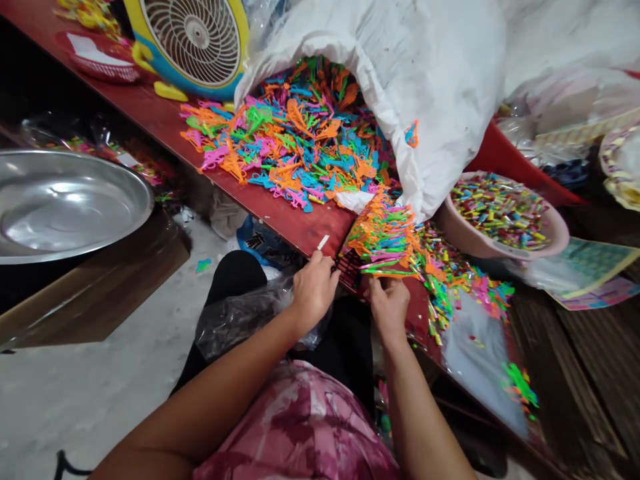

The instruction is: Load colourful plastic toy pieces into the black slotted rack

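Red-painted tabletop point(165, 123) is seen running diagonally across the frame, with a desk fan point(193, 40) at the upper left and a white sack point(430, 87) slumped open at upper centre. From the sack's mouth, a heap of bright plastic pieces point(290, 133) in orange, pink, blue and green is spread across the table. Further right, a pink basin point(505, 223) is filled with small multicoloured pieces, and loose bits point(463, 293) are scattered on the table below it. A steel tray point(60, 203) is placed at the far left, off the table, and a clear plastic bag point(250, 320) is laid across the person's lap.

At the table's near edge, just right of centre, a dark grid-like rack point(349, 270) is set between the two hands, with a fanned bundle of orange and green pieces point(383, 240) lodged on it. The left hand point(314, 290) is closed at the rack's left end, its fingers bunched together, and a small white strip point(323, 242) pokes up beside them; whether the strip is pinched cannot be told. The right hand point(389, 310) is curled at the bundle's base, and its grip is hidden. Handling of the loaded rack appears to be the step in hand, and a steady hold seems to be called for, so that the bundle is not shaken loose.
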Motion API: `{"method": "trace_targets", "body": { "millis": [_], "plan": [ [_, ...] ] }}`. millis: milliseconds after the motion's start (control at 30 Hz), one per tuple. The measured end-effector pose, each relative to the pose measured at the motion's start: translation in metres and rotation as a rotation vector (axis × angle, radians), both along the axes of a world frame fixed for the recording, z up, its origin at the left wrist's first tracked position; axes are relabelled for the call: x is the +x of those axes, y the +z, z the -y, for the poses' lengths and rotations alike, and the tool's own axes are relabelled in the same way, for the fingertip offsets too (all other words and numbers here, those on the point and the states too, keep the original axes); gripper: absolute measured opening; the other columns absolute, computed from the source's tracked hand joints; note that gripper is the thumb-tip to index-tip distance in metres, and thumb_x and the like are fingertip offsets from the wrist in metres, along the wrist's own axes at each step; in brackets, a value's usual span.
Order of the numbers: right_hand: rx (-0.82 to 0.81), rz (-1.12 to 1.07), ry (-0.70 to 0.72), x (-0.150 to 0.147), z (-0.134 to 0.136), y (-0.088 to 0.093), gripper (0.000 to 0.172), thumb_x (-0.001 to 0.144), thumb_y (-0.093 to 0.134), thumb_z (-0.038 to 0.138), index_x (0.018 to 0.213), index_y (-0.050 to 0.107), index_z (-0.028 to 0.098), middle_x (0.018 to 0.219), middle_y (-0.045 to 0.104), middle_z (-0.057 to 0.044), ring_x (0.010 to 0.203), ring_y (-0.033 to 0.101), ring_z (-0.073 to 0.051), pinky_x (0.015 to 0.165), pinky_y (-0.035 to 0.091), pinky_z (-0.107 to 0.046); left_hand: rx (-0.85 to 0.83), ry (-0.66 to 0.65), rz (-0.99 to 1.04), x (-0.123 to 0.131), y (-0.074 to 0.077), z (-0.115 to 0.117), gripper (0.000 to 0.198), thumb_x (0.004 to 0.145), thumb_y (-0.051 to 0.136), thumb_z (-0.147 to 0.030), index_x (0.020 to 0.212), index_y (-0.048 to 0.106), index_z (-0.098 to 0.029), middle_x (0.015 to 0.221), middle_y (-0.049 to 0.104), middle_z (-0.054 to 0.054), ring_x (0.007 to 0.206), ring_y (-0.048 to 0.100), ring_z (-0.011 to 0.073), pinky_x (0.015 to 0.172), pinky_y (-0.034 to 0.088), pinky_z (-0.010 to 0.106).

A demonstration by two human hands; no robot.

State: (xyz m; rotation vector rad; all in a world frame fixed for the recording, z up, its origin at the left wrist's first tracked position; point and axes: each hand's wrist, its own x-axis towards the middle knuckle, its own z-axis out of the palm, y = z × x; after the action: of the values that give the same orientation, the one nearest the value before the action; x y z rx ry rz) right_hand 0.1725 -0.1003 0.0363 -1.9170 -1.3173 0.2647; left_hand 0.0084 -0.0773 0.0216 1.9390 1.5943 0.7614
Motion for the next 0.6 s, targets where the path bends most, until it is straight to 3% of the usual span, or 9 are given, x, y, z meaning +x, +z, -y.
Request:
{"method": "trace_targets", "body": {
  "millis": [133, 300, 467, 600],
  "plan": [
    [-0.052, 0.048, -0.067, 0.006, 0.004, 0.001, 0.035, 0.073, 0.06, 0.04, 0.047, 0.055, 0.019, 0.04, 0.052, -0.001, 0.04, 0.046, -0.014, 0.044, 0.032, -0.026, 0.0, -0.015, -0.002, 0.007, -0.003, 0.009, 0.02, 0.096, 0.049, -0.035, 0.105, 0.061, -0.022, 0.106, 0.06, 0.004, 0.089, 0.065, 0.0187, 0.07, 0.048, 0.029],
    [-0.078, 0.174, -0.004, 0.015, 0.006, 0.01, 0.038, 0.072, 0.061, 0.042, 0.043, 0.051, 0.02, 0.037, 0.049, -0.001, 0.038, 0.041, -0.012, 0.043, 0.029, -0.026, -0.006, -0.023, 0.017, 0.009, -0.006, 0.01, 0.02, 0.097, 0.049, -0.036, 0.105, 0.061, -0.022, 0.105, 0.06, 0.003, 0.088, 0.065, 0.0187, 0.069, 0.047, 0.029],
    [0.003, -0.075, -0.045, 0.014, 0.006, 0.0, 0.028, 0.072, 0.066, 0.042, 0.06, 0.058, 0.018, 0.05, 0.06, -0.002, 0.045, 0.053, -0.016, 0.045, 0.038, -0.026, -0.007, -0.046, 0.03, 0.008, -0.007, 0.009, 0.02, 0.097, 0.049, -0.036, 0.105, 0.061, -0.022, 0.104, 0.061, 0.003, 0.088, 0.065, 0.0176, 0.07, 0.047, 0.028],
    [0.078, -0.155, -0.065, 0.015, 0.008, -0.015, 0.023, 0.072, 0.067, 0.034, 0.058, 0.059, 0.017, 0.052, 0.058, -0.001, 0.049, 0.051, -0.014, 0.049, 0.041, -0.026, -0.001, -0.049, 0.049, 0.009, -0.009, 0.009, 0.02, 0.097, 0.048, -0.036, 0.105, 0.061, -0.022, 0.103, 0.061, 0.003, 0.086, 0.064, 0.0171, 0.071, 0.047, 0.028]
  ]
}}
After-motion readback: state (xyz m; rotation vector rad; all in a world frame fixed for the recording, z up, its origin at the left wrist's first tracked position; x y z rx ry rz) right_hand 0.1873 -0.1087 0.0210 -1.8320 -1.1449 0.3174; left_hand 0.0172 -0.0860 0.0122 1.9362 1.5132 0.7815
